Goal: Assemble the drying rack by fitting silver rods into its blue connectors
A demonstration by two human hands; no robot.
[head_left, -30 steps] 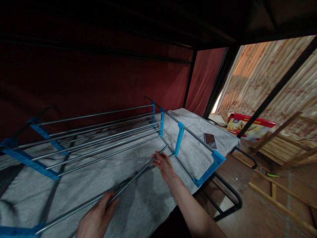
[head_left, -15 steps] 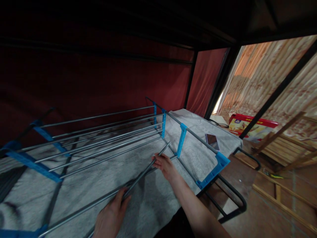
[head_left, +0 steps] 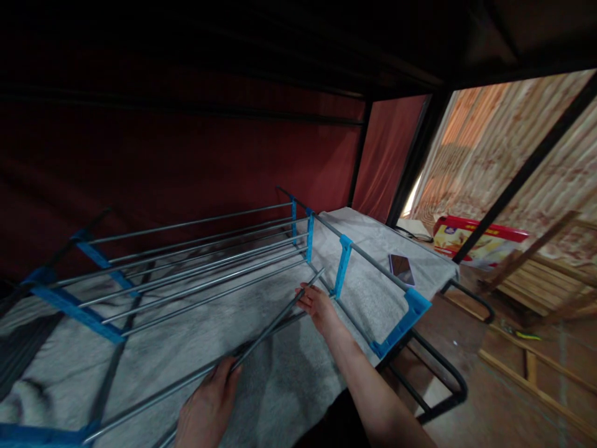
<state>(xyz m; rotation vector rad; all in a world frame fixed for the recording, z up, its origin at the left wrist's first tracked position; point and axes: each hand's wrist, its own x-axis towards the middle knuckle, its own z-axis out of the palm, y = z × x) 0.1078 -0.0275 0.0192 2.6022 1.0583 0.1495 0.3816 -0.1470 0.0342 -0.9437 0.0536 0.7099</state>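
In the lower middle, my left hand [head_left: 208,401] is wrapped round a thin grey metal tube [head_left: 268,333], thumb along its near part. My right hand [head_left: 319,308] pinches the same tube close to its free upper end, which points at the rack's right side. A second tube [head_left: 149,398] runs from a blue bracket at lower left towards my left hand; how the two tubes meet is hidden there. Behind them lies a rack of grey tubes [head_left: 228,274] joined by blue plastic brackets [head_left: 342,264]. A blue corner piece [head_left: 403,326] ends the right-hand frame tube.
The rack lies on a bed with a grey cover [head_left: 359,227] and a black metal bed frame [head_left: 459,373]. A phone [head_left: 401,269] rests on the cover. Beyond are a red and yellow box [head_left: 480,239] and wooden frames [head_left: 536,292] on the floor.
My right hand has shifted slightly along the tube towards its free end. My left hand keeps its hold with little movement. The view has shifted a little.
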